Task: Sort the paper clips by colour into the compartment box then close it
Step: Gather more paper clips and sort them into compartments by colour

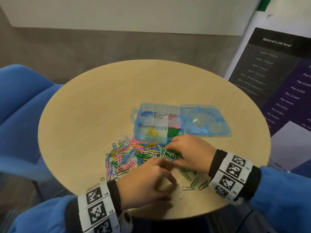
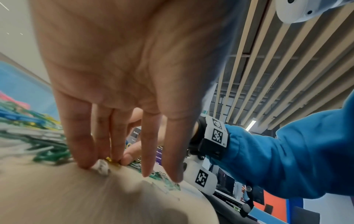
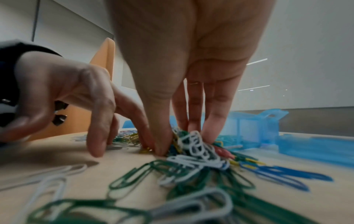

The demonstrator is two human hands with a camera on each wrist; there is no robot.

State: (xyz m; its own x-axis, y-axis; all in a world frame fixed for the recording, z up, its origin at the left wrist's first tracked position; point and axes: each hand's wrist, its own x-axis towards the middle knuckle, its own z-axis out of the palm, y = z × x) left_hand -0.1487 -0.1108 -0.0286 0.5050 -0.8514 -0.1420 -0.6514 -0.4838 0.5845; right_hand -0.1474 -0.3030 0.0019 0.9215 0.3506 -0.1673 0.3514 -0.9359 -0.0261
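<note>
A round wooden table [image 1: 87, 101] carries a heap of mixed paper clips [image 1: 133, 153], pink, blue, white, yellow and green, lying just in front of a translucent blue compartment box [image 1: 155, 122]. The box stands open, its lid [image 1: 204, 121] folded flat on the table to the right. Blue, white and pink clips sit in the far compartments, yellow clips [image 1: 153, 132] and green clips [image 1: 173, 132] in the near ones. The right hand [image 1: 190, 153] reaches down into the right side of the heap; in the right wrist view its fingers [image 3: 212, 121] and thumb close round a tangle of white and green clips [image 3: 195, 145] resting on the table. The left hand [image 1: 148, 179] sits beside it, fingers [image 2: 80, 145] extended downward with their tips touching the table and the clips at the heap's near edge; whether they pinch a clip I cannot tell. Loose green and white clips [image 1: 190, 182] lie scattered between the two wrists. Both wrists wear bands with black-and-white markers over blue sleeves [image 1: 284, 195]. A blue chair [image 1: 21, 101] stands left of the table.
</note>
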